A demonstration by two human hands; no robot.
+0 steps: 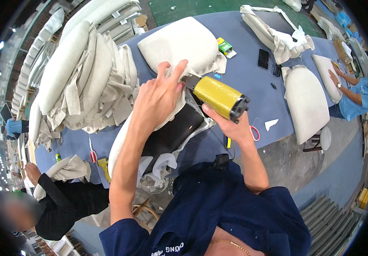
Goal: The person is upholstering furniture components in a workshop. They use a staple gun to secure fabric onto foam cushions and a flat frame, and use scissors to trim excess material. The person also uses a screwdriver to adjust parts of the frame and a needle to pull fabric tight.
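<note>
My right hand [234, 126] grips a staple gun [218, 97] with a yellow-wrapped body and a black end cap. Its nose points at the far edge of an upholstered seat panel [167, 138], which lies with its black underside up in front of me. My left hand [156, 100] is at that same edge, thumb and fingers closed on the cream fabric cover [177, 106], two fingers angled away from me. The gun's nose is close to the left fingertips; its exact contact with the edge is hidden. White lining bunches along the panel's near side.
Cream cushions [64, 64] are piled at left, and another cushion [179, 42] lies beyond my hands. Scissors [255, 133], a phone [263, 59] and a green-yellow box [225, 47] are on the blue table. One co-worker [68, 200] is at left, another [361, 91] at far right.
</note>
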